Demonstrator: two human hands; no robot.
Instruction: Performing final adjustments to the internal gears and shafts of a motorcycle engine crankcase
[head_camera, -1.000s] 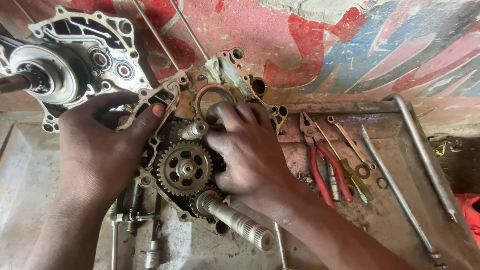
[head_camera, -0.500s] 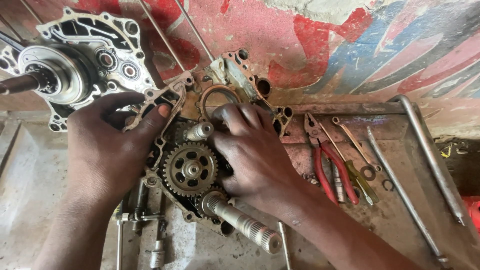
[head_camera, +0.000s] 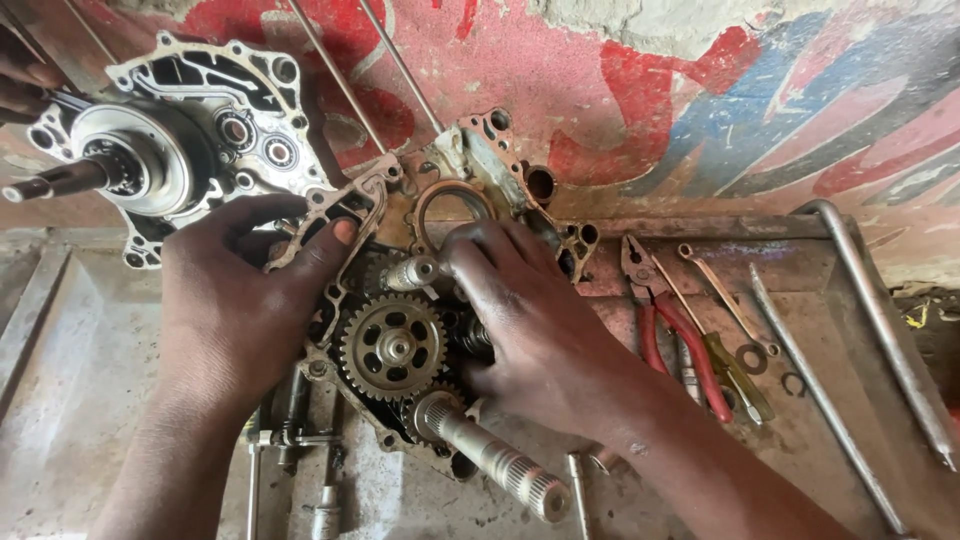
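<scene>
At frame centre, the left hand (head_camera: 235, 300) grips the crankcase half (head_camera: 440, 200) rim while the right hand (head_camera: 535, 320), fingers curled, seats gear shafts beside the large gear (head_camera: 393, 347), likely needing careful alignment.

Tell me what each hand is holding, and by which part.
The left hand grips the engine crankcase half by its left rim. The right hand reaches in among the gears; its exact grip is hidden.

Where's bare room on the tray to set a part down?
Bare tray floor lies left of the left hand, below the second casing. Crowded: right of the right hand, with red-handled pliers, screwdriver, washers and long rods.
</scene>
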